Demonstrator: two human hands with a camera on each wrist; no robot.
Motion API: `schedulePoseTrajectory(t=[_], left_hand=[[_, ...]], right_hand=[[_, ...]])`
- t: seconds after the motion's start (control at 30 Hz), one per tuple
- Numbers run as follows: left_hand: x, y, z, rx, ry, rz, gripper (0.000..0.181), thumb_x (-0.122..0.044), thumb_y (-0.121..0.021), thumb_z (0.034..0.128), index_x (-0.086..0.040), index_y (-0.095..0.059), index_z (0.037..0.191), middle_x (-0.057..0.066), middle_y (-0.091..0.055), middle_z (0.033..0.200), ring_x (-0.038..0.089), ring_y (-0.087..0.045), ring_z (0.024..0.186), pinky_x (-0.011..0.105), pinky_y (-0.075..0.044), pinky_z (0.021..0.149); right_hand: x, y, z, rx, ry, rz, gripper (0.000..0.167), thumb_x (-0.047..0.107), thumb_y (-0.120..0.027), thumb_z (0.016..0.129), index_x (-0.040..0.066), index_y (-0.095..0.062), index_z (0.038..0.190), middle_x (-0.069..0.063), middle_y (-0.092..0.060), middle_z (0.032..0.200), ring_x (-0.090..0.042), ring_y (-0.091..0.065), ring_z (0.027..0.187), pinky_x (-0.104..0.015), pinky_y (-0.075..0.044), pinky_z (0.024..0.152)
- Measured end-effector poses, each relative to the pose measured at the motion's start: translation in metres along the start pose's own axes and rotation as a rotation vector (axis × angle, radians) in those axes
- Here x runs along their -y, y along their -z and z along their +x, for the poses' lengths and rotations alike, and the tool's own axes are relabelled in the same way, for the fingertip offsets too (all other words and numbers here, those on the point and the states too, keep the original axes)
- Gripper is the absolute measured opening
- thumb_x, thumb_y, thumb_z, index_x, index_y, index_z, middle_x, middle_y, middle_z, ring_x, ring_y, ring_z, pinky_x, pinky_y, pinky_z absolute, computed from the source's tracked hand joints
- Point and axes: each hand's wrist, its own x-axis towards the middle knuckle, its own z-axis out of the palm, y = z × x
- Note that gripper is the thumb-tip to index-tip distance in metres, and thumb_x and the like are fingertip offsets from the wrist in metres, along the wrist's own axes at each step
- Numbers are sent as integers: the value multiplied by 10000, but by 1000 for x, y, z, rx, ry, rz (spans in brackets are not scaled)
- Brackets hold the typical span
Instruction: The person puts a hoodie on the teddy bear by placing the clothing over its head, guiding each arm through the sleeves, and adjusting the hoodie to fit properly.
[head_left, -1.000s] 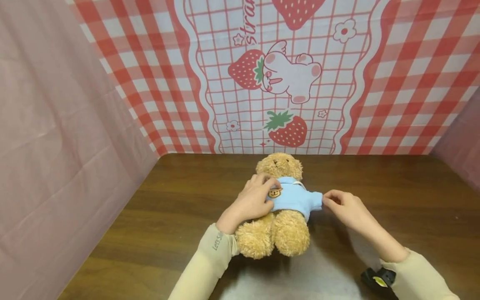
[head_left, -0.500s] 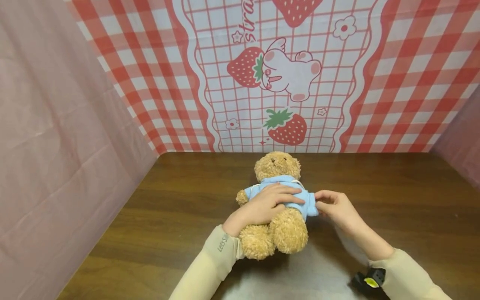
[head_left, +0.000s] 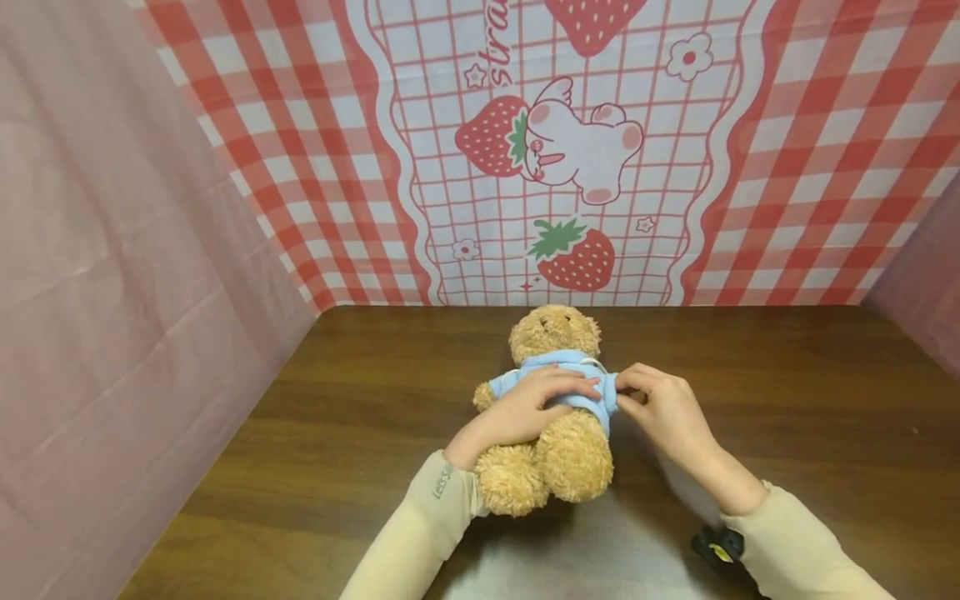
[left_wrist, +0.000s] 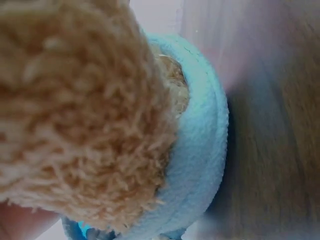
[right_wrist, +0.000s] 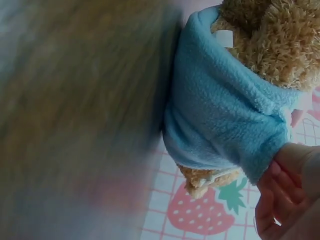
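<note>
A tan plush teddy bear (head_left: 555, 329) in a light blue top (head_left: 507, 382) lies on its back on the table. Across the bear's belly rests my left hand (head_left: 521, 410), its fingers extended over the blue fabric. My right hand (head_left: 667, 410) pinches the end of the sleeve (right_wrist: 260, 155) on the bear's right-hand side, between thumb and fingers. No paw shows at that cuff, while a tan paw (head_left: 483, 397) pokes out of the opposite sleeve. In the left wrist view, furry plush (left_wrist: 85, 120) and the blue hem (left_wrist: 200, 130) fill much of the frame; the left fingers are hidden there.
The brown wooden table (head_left: 360, 400) ends at a red-and-white checked backdrop (head_left: 315, 167) with strawberry prints. A pink curtain (head_left: 135, 275) hangs at left. A black device (head_left: 717, 546) is by the right sleeve. A white tag (right_wrist: 224, 38) shows at the bear's hem.
My left hand has shifted from the bear's side across its belly, uncovering the left paw. My right hand has moved left with the sleeve end, toward the bear's body.
</note>
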Motion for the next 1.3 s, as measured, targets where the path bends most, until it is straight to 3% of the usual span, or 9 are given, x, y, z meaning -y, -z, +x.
schedulePoseTrajectory(t=[0.17,0.27,0.57,0.63,0.77,0.9,1.03,1.17,1.3], left_hand=[[0,-2,0,-67,0,-53,160,-141,-498,932,-95,-613,1033,27,-530,1297,157,-431,1239,221,-282,1044],[1,1,-3,-116,0,-105,133,-123,-475,939,-89,-599,974,27,-552,1272,163,-431,1244,226,-312,1026],[2,13,-9,-121,50,-192,228,-120,-443,948,-135,-627,1082,-6,-609,1165,75,-510,1123,225,-407,917],[0,12,-9,-122,93,-193,223,-153,-463,943,-146,-638,1080,-22,-619,1143,71,-515,1108,221,-407,909],[-11,7,-2,-164,191,-132,192,-279,-495,934,-171,-638,1000,-54,-639,1019,43,-548,993,191,-422,845],[-25,-3,11,-267,252,84,214,-364,-570,880,-186,-624,984,-80,-628,837,49,-548,802,187,-421,754],[-33,-14,18,-340,269,309,224,-359,-664,806,-203,-651,966,-110,-620,731,65,-536,747,230,-406,765],[-37,-19,21,-340,259,378,134,-235,-679,807,-162,-659,917,-79,-645,759,80,-556,738,235,-410,753],[-37,-19,21,-340,269,387,70,-132,-648,809,-135,-674,874,-40,-666,798,101,-581,756,227,-408,733]], right_hand=[[-4,2,3,31,6,-70,130,-69,-625,735,51,-610,782,-23,-608,760,-111,-548,629,-278,-451,549],[-11,6,4,64,-92,-24,98,-52,-572,787,29,-591,839,-53,-615,761,-130,-550,652,-274,-442,559],[-33,11,2,262,-530,664,186,58,-431,947,-126,-437,977,-32,-576,807,-68,-613,671,-304,-541,651],[-29,11,2,256,-521,630,175,65,-449,942,-108,-452,968,-34,-577,806,-66,-615,669,-300,-540,648],[-12,12,2,200,-328,293,64,73,-527,907,10,-534,896,-53,-607,755,-77,-608,608,-245,-497,543],[2,9,2,108,-66,60,73,2,-565,865,63,-533,845,-3,-586,705,-88,-554,596,-218,-424,498],[5,4,0,36,63,2,154,-93,-576,815,38,-501,847,3,-533,744,-63,-508,637,-222,-419,527],[-4,3,0,-4,53,46,170,-114,-582,801,21,-499,864,-10,-552,740,-81,-533,611,-210,-422,516],[-14,8,2,67,-183,199,22,13,-520,896,8,-508,914,-67,-598,759,-50,-564,576,-220,-453,508]])
